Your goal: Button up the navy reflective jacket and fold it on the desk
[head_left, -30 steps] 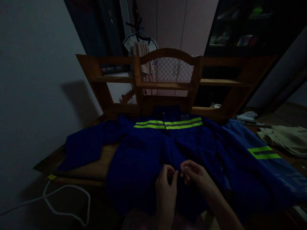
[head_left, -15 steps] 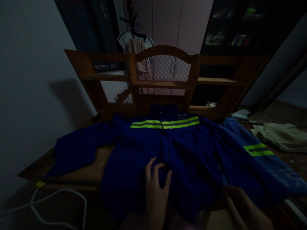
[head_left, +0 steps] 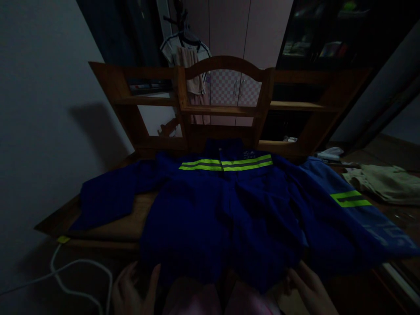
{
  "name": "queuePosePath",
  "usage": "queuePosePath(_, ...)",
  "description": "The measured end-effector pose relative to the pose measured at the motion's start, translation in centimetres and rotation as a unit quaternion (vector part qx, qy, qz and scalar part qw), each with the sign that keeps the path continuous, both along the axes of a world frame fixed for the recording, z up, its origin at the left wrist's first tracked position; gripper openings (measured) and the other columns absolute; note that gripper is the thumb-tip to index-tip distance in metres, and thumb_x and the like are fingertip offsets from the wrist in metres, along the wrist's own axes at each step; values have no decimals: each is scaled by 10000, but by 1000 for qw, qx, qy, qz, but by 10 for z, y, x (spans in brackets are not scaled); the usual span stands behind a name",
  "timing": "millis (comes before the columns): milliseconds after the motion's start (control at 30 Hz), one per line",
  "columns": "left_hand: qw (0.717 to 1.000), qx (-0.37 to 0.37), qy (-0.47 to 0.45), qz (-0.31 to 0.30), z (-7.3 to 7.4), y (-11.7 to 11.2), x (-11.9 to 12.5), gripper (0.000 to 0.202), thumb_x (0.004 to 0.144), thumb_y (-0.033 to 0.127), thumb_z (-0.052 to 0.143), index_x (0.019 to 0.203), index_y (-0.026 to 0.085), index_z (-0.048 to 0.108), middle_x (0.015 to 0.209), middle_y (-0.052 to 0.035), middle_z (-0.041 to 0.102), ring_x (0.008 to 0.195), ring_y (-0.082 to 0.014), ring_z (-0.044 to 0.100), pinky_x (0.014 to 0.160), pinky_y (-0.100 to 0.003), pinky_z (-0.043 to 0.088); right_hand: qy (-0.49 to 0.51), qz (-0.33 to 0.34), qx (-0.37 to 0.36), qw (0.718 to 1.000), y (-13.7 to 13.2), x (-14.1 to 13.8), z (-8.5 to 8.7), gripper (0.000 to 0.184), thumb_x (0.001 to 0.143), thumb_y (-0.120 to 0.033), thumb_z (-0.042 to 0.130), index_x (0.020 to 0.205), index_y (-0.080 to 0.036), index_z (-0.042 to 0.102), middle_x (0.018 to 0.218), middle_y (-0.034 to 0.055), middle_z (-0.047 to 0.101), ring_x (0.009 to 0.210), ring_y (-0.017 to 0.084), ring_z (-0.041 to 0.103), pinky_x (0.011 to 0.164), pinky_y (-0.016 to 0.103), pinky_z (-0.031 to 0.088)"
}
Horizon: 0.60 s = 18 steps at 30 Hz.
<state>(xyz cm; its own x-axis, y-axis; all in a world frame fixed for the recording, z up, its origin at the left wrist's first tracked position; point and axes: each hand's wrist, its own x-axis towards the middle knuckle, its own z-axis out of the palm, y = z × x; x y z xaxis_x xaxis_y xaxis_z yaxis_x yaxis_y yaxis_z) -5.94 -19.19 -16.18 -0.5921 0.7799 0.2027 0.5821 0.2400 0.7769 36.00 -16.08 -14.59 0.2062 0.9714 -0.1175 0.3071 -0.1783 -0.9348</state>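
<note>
A dark blue work jacket with yellow-green reflective stripes lies front up and spread out on a wooden table. Its sleeves stretch out to both sides. My left hand is low at the jacket's lower left hem, with its fingers apart and nothing in it. My right hand is at the lower right hem, fingers stretched toward the cloth edge. The light is dim, so I cannot make out whether either hand touches the hem.
A wooden shelf unit stands at the back of the table. A beige garment lies at the right. A white cable hangs off the table's left front. Clothes hang on a rack behind.
Both hands have left the middle of the jacket front and dropped apart to the two lower hem corners. The view has tilted slightly.
</note>
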Motion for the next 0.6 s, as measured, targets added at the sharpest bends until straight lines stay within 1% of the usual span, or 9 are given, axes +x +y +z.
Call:
queuePosePath(67, 995, -35, -77, 43, -10, -2, -5, 624, 757, 568, 545, 1221, 154, 486, 1265, -175, 483, 1188, -352, 468, 962, -511, 421, 53, -9, -16, 998, -4, 2, 13, 407, 724, -556, 670, 884, -183, 648, 771, 74, 597, 647, 246, 571, 505, 264, 482)
queuePosePath(133, 987, -66, -133, 59, -11, 1, -7, 734, 734, 599, 559, 1271, 120, 415, 1195, -178, 539, 1076, -326, 558, 877, -472, 487, 120, -21, -37, 992, -7, 3, 26, 396, 720, -519, 690, 929, -188, 624, 683, 41, 551, 549, 202, 526, 445, 234, 425)
queuePosePath(200, 976, -102, -185, 55, -3, 8, -5, 719, 715, 619, 559, 1216, 111, 470, 1146, -162, 581, 1067, -312, 568, 902, -446, 474, 204, -31, -55, 977, -9, 1, 36, 388, 695, -478, 721, 931, -195, 598, 583, -6, 461, 435, 142, 426, 385, 197, 327)
queuePosePath(267, 966, -137, -215, 38, 9, 14, -1, 672, 682, 630, 583, 1106, 109, 553, 1072, -154, 624, 1056, -314, 575, 922, -433, 458, 286, -38, -65, 955, -9, -2, 42, 364, 674, -434, 748, 874, -192, 565, 541, -40, 376, 383, 92, 321, 373, 168, 239)
queuePosePath(333, 958, -156, -241, 5, 21, 16, 3, 632, 658, 640, 605, 1000, 109, 606, 969, -142, 661, 1001, -317, 599, 901, -426, 468, 335, -42, -63, 939, -8, -5, 45, 350, 667, -393, 764, 823, -185, 529, 537, -55, 334, 377, 67, 272, 383, 153, 202)
queuePosePath(400, 950, -157, -267, -26, 29, 14, 7, 620, 639, 652, 623, 937, 108, 631, 871, -124, 679, 929, -316, 622, 854, -419, 492, 334, -52, -59, 939, -10, -4, 45, 370, 667, -380, 773, 877, -189, 537, 571, -43, 382, 397, 77, 316, 385, 153, 230)
queuePosePath(467, 948, -137, -284, -35, 33, 9, 8, 623, 644, 655, 625, 942, 108, 639, 838, -108, 684, 892, -308, 631, 828, -411, 505, 284, -79, -40, 955, -12, -1, 43, 474, 690, -423, 763, 1047, -199, 546, 694, 3, 501, 485, 126, 445, 400, 170, 320)
queuePosePath(533, 951, -107, -291, -20, 34, 2, 5, 626, 686, 647, 600, 1017, 117, 630, 900, -100, 684, 910, -295, 629, 855, -406, 498, 201, -104, 0, 974, -16, 4, 42, 619, 744, -505, 714, 1236, -209, 484, 894, 58, 570, 664, 193, 557, 481, 205, 435)
queuePosePath(600, 953, -81, -293, 2, 33, -5, -2, 615, 738, 631, 560, 1109, 142, 604, 1006, -93, 670, 959, -281, 619, 906, -402, 477, 110, -128, 62, 984, -19, 9, 41, 701, 803, -573, 638, 1356, -220, 388, 1048, 84, 562, 837, 239, 585, 582, 235, 498)
